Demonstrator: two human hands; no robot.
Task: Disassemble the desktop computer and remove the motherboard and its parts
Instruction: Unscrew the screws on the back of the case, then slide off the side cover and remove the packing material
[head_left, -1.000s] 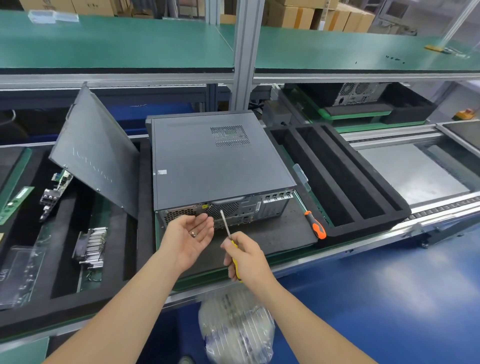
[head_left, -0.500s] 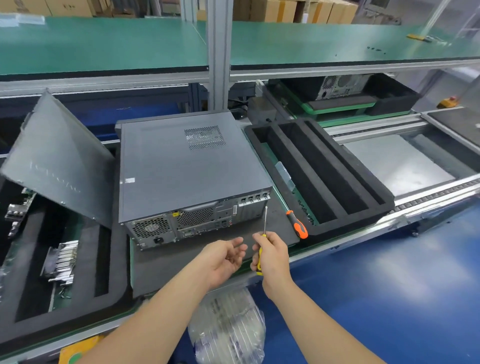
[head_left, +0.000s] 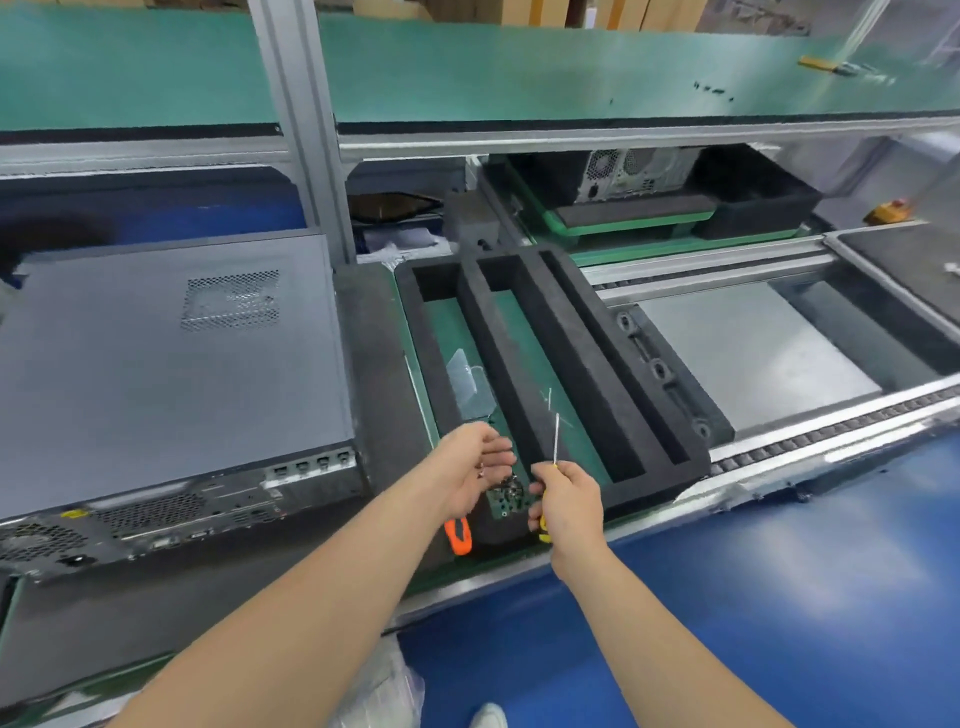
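The grey desktop computer (head_left: 171, 374) lies flat on the dark mat at the left, its back panel facing me. My left hand (head_left: 475, 467) hovers with relaxed fingers, palm tipped sideways, over the near end of the black foam tray (head_left: 571, 332). Several small screws (head_left: 511, 491) lie in the tray's left slot just under it. My right hand (head_left: 566, 499) grips a yellow-handled screwdriver (head_left: 556, 439), thin shaft pointing up, right beside the left hand. An orange-handled screwdriver (head_left: 458, 535) lies on the mat below my left hand.
A clear plastic piece (head_left: 470, 382) lies further up the tray's left slot. A conveyor with a grey metal plate (head_left: 737, 353) runs to the right. Another computer (head_left: 634, 171) sits in a tray at the back. A metal post (head_left: 301, 130) and green shelf (head_left: 519, 67) stand above.
Both hands moved right, from the computer's back panel to the near end of the foam tray. My left palm, held face up before, has tipped over the tray's slot.
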